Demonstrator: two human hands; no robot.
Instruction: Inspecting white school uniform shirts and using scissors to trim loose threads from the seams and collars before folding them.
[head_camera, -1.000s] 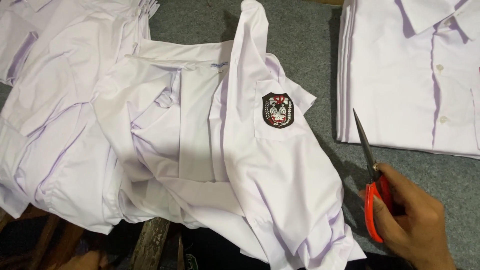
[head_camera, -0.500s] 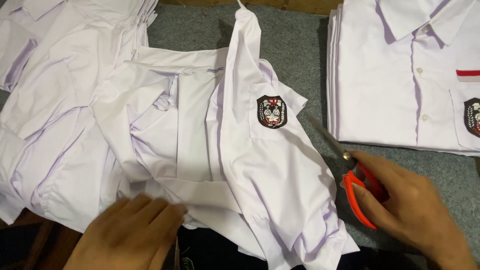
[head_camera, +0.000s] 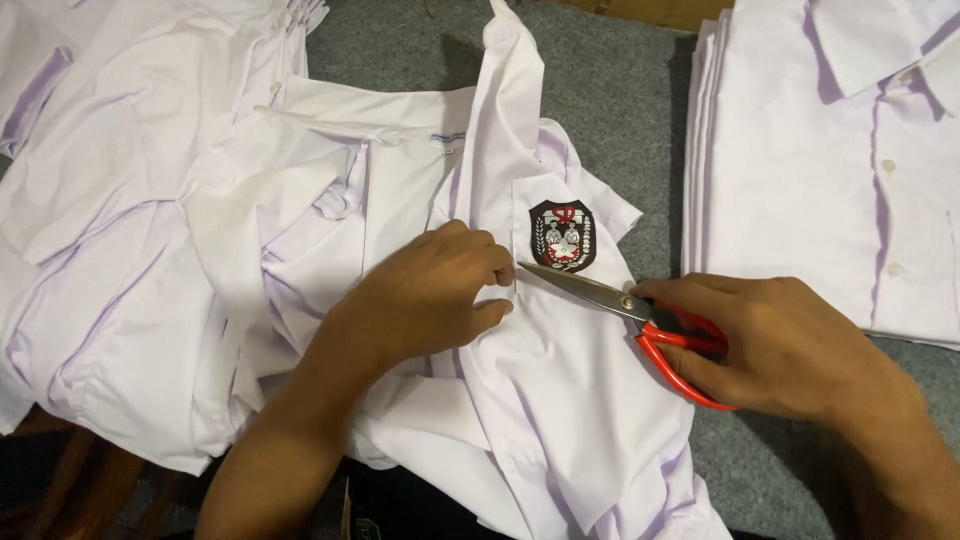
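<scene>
Both hands have moved in onto the shirt (head_camera: 560, 400): the left hand (head_camera: 440, 290) now presses flat, fingers bent, beside the badge (head_camera: 562, 236); the right hand (head_camera: 790, 345) grips red scissors (head_camera: 640, 320), blades nearly closed at the pocket edge. Shirt lies on grey cloth (head_camera: 610, 90), thin, soft, easily wrinkled; best pinned flat near the cut.

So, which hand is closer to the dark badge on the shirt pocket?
Left. The left hand presses the white shirt just beside the badge, fingertips almost at its edge. The right hand holds the red-handled scissors farther away, to the badge's right.
</scene>
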